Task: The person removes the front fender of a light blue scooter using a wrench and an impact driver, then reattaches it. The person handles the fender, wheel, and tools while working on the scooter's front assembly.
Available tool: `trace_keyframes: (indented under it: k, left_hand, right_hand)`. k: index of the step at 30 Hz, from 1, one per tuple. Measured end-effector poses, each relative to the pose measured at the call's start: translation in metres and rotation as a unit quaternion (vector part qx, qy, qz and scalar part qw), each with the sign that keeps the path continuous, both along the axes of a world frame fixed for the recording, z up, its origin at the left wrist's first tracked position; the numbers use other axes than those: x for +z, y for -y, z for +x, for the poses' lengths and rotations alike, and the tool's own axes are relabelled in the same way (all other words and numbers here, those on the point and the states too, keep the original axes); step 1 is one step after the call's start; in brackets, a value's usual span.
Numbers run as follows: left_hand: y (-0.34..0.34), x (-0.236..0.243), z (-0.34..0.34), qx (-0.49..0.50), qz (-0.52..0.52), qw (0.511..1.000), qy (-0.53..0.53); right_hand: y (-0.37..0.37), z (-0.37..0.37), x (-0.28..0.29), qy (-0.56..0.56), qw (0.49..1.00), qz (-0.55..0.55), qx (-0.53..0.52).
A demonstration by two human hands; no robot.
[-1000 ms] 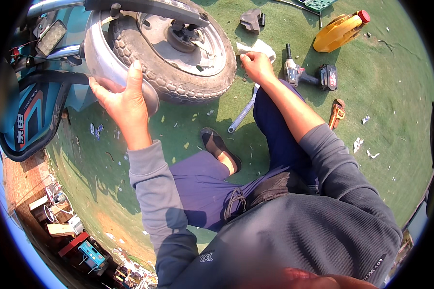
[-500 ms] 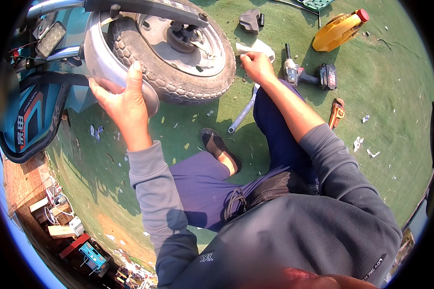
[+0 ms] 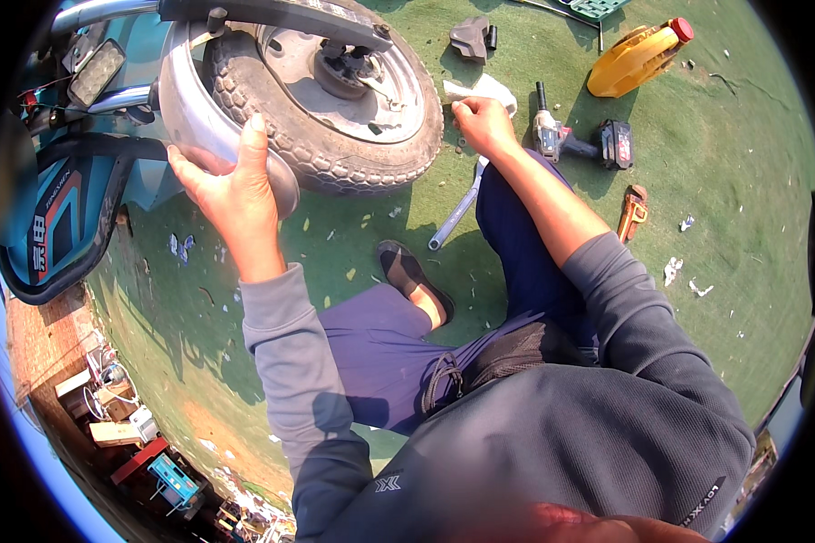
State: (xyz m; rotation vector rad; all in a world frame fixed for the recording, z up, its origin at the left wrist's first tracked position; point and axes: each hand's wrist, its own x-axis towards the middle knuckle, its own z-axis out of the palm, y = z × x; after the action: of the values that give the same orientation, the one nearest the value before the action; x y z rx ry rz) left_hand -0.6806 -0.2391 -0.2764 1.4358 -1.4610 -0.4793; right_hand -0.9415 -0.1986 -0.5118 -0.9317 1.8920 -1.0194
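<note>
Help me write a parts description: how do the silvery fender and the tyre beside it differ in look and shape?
Colour: the fender is silvery, while the tyre is a dusty brown-grey.
Surface: the fender looks smooth and shiny; the tyre has a chunky, blocky tread.
Shape: the fender is a curved cover along part of the tyre's edge, whereas the tyre wraps around the pale wheel.
Shared: both are curved.

A hand could pass between tire [image 3: 362, 170] and wrench [image 3: 459, 210]; the fork leg [image 3: 276, 18] apparently bars part of the hub [image 3: 338, 78]
</note>
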Motion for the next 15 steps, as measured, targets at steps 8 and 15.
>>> trace_keyframes:
  k: [8,15]
  left_hand:
    - [0.001,-0.001,0.002,-0.006,0.010,1.000,-0.001]
    - [0.000,-0.001,-0.001,-0.008,0.000,1.000,-0.010]
  right_hand:
    - [-0.002,0.000,0.004,0.000,1.000,0.002,0.002]
    - [-0.001,0.001,0.002,-0.008,1.000,-0.005,0.002]
